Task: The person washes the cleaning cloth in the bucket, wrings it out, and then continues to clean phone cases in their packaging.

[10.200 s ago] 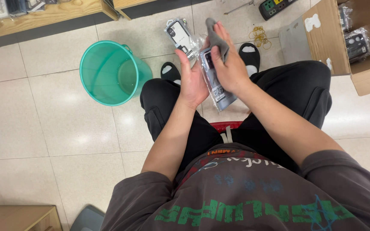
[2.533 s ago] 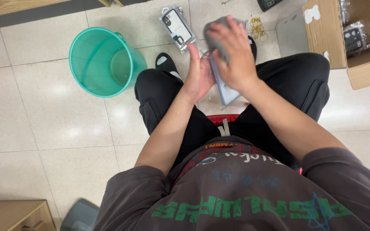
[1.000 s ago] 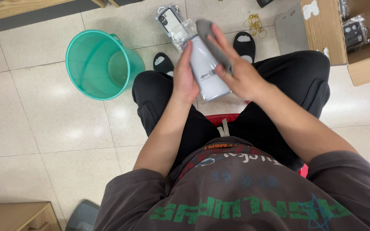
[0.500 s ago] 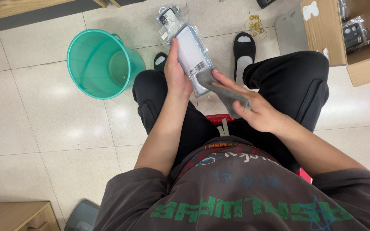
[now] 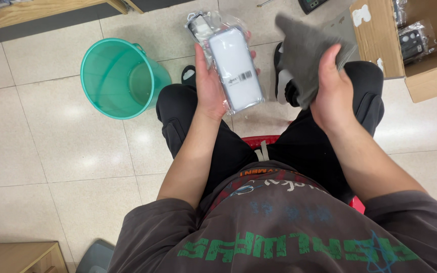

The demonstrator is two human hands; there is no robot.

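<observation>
My left hand (image 5: 209, 83) holds a white phone case in a clear plastic bag (image 5: 236, 71), flat on the palm with its barcode side up. Just beyond the fingertips a second bagged case (image 5: 200, 24) lies on the floor. My right hand (image 5: 331, 88) grips a grey cloth (image 5: 304, 53) and is lifted to the right, apart from the case. I sit on a red stool (image 5: 266, 144) in black trousers, knees spread.
A teal plastic bucket (image 5: 120, 78) stands on the tiled floor to the left of my knee. An open cardboard box (image 5: 416, 48) with bagged items sits at the right. A wooden shelf edge (image 5: 41, 10) runs along the top left.
My right hand has lifted the grey cloth off the bagged case and moved it up and to the right. The left hand now holds the case alone, laid flat.
</observation>
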